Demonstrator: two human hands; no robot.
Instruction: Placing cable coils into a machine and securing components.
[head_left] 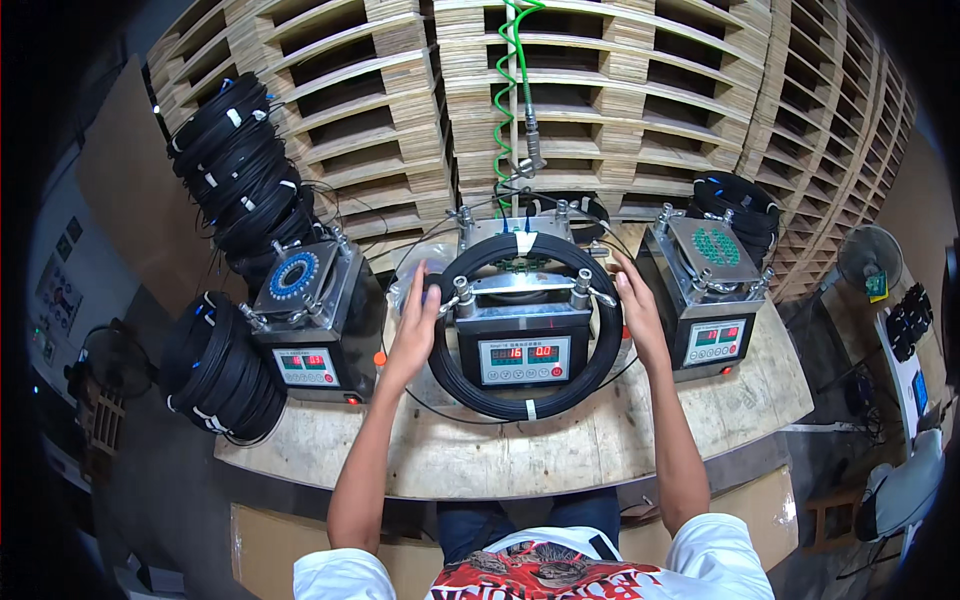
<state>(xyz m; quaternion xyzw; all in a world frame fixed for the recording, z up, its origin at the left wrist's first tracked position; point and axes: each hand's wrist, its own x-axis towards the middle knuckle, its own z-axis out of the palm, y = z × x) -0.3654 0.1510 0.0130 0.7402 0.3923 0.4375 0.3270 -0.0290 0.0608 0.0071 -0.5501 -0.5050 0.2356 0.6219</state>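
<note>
A coil of black cable stands tilted in front of the middle polishing-type machine, ringing its display panel. White ties bind the coil at top and bottom, and two thin ends with blue tips stick up at its top. My left hand presses against the coil's left side, fingers pointing up. On the opposite side my right hand does the same, so the coil is held between both palms. A loose thin black strand loops out around the coil and past my hands. The machine's clamp posts show through the ring.
Similar machines stand left and right on the wooden table. Coil stacks rise at the left; more coils lie behind the right machine. Wooden pallets back the table. A green spiral air hose hangs above the middle.
</note>
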